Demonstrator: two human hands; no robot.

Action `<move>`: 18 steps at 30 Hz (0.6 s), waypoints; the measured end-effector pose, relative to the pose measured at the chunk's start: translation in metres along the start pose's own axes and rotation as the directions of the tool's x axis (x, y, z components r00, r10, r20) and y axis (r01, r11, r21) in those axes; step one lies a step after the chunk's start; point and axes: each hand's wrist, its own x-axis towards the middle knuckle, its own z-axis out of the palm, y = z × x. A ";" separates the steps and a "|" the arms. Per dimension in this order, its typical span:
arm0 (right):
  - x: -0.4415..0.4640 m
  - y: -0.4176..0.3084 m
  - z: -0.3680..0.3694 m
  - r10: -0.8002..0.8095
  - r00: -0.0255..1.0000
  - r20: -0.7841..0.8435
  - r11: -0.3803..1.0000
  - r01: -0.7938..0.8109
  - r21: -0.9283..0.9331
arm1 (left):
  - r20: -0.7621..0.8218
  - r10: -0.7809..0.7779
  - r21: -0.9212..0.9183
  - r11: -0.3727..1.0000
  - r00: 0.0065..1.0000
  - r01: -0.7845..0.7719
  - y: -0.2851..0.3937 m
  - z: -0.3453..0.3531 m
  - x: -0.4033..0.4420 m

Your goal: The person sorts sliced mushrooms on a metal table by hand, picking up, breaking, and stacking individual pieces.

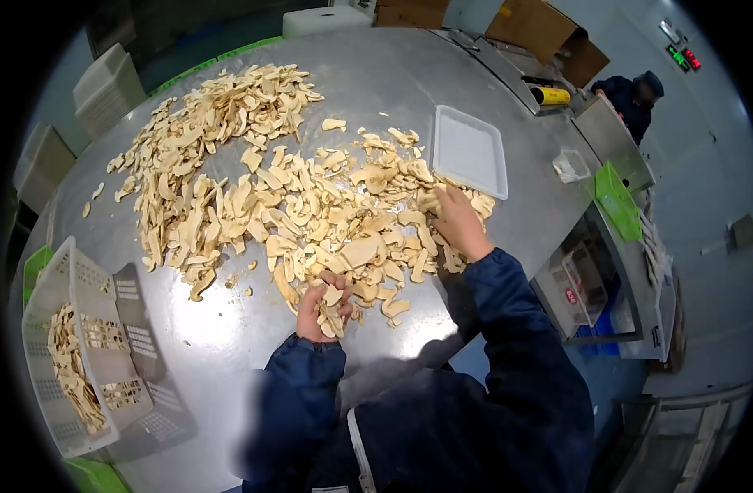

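Pale mushroom slices (311, 197) lie in a wide, loose heap across the metal table. My left hand (317, 314) is at the near edge of the heap, palm up, its fingers curled around several mushroom slices (330, 306). At the right side of the heap, my right hand (460, 223) reaches down with bent fingers pinched at the slices there; its fingertips are partly hidden. A shallow white tray (470, 152) lies just beyond my right hand.
A white perforated basket (52, 329) with mushroom slices stands at the left. Stacked white containers (107, 86) are at the far left. A green basket (617, 201) and a small clear tub (570, 166) are at the right. Another person (633, 100) stands beyond a cardboard box (534, 31).
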 end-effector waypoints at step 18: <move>-0.006 -0.006 -0.043 0.279 0.808 0.519 0.285 -0.586 0.758 | 0.071 0.045 -0.012 0.999 0.996 -0.044 -0.001 0.001 -0.003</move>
